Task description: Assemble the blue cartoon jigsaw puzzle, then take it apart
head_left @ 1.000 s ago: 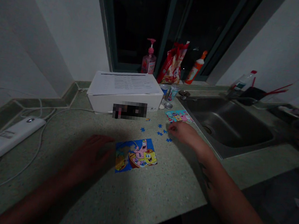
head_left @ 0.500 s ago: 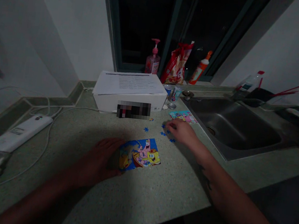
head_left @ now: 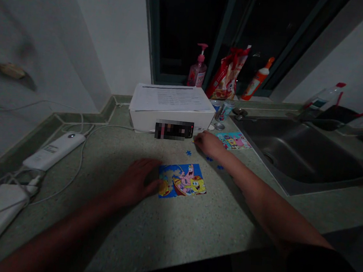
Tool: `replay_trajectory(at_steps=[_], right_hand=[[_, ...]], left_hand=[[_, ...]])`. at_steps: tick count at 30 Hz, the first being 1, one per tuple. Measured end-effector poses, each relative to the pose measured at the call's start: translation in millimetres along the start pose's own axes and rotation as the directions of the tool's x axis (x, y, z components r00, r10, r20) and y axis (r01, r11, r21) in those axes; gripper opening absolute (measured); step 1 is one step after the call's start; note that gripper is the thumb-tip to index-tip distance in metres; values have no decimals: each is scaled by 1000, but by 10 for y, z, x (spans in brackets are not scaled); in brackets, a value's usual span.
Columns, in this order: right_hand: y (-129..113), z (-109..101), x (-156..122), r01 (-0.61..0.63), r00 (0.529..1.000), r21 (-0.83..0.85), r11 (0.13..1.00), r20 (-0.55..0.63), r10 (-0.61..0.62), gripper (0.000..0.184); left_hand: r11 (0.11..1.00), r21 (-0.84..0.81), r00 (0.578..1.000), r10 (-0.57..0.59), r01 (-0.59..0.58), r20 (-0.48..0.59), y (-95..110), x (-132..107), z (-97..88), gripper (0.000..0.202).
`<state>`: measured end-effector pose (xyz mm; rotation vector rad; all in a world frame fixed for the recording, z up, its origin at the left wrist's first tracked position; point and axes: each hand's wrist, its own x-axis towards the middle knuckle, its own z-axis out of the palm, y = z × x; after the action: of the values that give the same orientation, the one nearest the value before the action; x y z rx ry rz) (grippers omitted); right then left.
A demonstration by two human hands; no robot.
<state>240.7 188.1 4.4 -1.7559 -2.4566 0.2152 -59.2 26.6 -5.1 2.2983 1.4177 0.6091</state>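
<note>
A partly assembled cartoon jigsaw puzzle [head_left: 192,184] lies on the counter, with a gap in its upper left part. At its left edge rests my left hand [head_left: 139,179], thumb and fingers apart, the thumb touching or very near the edge. My right hand [head_left: 209,143] is farther back, fingertips pinched on a small puzzle piece [head_left: 194,141] of which only a yellowish bit shows. A loose blue piece [head_left: 188,153] lies between the puzzle and that hand. More blue pieces [head_left: 220,167] lie under and beside the right forearm.
A phone [head_left: 174,130] with a blurred screen leans against a white box [head_left: 170,115]. Right of it lie a cartoon picture card [head_left: 234,140] and a can [head_left: 225,110]. The sink [head_left: 296,156] is at the right; a power strip [head_left: 53,150] and cables are at the left.
My right hand has moved back and left, from the blue pieces to the small yellowish piece near the phone. My left hand stays by the puzzle. The view has shifted slightly left.
</note>
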Motion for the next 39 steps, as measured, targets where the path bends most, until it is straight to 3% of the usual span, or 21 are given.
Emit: replay_trajectory(at_steps=[6, 12, 14, 17, 19, 23, 28, 33, 39], right_hand=[[43, -44, 107, -33, 999, 51, 998, 28, 31, 14], [-29, -105, -265, 42, 999, 150, 988, -13, -40, 28], [-148, -94, -460, 146, 989, 351, 925, -43, -139, 27], [-413, -35, -735, 191, 974, 596, 780, -19, -224, 23], [-598, 12, -874, 210, 960, 668, 714, -4, -279, 23], [-830, 57, -1012, 260, 943, 704, 661, -36, -332, 8], [-870, 31, -1062, 284, 932, 734, 617, -61, -357, 9], [-890, 38, -1092, 206, 956, 803, 559, -44, -289, 6], [-922, 64, -1115, 214, 953, 786, 580, -38, -300, 4]], left_hand=[[999, -37, 997, 25, -28, -78, 23, -2, 14, 41], [997, -80, 981, 0, -15, -192, 60, 11, -8, 26], [994, -110, 977, -6, -19, -215, 84, 12, -8, 22], [985, -170, 972, -20, -21, -233, 141, 5, 0, 19], [975, -223, 973, -27, -25, -230, 185, -5, 6, 18], [951, -310, 982, -41, -19, -186, 257, -27, 32, 15], [910, -412, 988, -96, 39, -118, 309, -35, 99, 8], [875, -463, 979, -195, 142, -67, 350, -34, 108, 5], [839, -525, 980, -193, 142, -44, 396, -38, 67, 8]])
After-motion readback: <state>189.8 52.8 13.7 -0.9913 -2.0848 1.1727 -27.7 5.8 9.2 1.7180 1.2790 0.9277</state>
